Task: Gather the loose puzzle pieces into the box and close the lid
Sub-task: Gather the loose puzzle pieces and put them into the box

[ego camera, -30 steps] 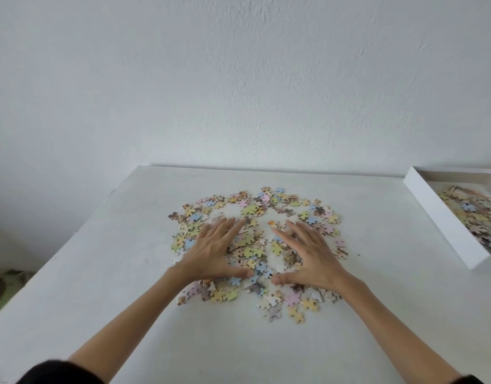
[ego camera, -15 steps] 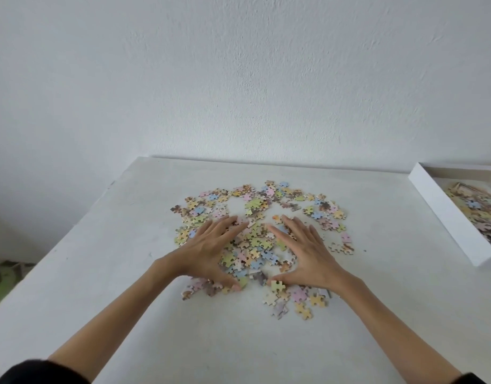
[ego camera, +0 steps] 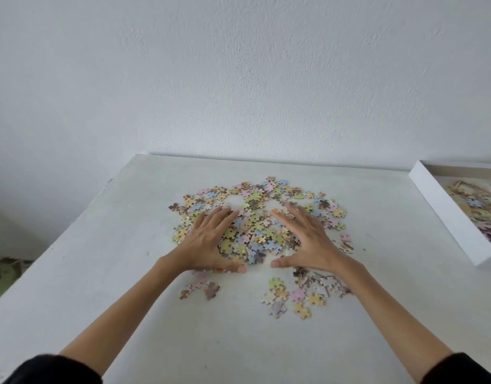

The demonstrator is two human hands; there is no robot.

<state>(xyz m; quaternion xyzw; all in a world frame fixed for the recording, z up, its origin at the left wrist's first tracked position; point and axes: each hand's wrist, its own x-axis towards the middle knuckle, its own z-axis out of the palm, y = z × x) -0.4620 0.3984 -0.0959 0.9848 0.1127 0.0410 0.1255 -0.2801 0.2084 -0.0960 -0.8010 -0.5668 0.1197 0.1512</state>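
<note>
The loose pastel cardboard puzzle pieces (ego camera: pixel 256 231) lie in a rough round heap in the middle of the white surface (ego camera: pixel 105 273), thickest between your two hands. Your left hand (ego camera: pixel 208 242) rests palm down on the left side of the heap, its fingers (ego camera: pixel 223 217) straight and spread wide, holding nothing, with the thumb stretched out along the near edge of the pile. Your right hand (ego camera: pixel 308 242) mirrors it on the right side, fingers (ego camera: pixel 295 214) also straight and fanned wide, with the thumb pointing in toward the left thumb; the two thumb tips are near each other but apart.

A few stray pieces (ego camera: pixel 202 286) sit just behind your left wrist, on the near side. A larger scatter of strays (ego camera: pixel 297 295) lies near your right wrist.

The shallow white cardboard box (ego camera: pixel 446 214) stands well apart at the right edge of the surface, cut off by the frame, with more pieces (ego camera: pixel 479 209) already lying inside it.

Your black sleeves (ego camera: pixel 53 370) show at the bottom corners. A plain white wall (ego camera: pixel 238 79) rises behind the surface.
</note>
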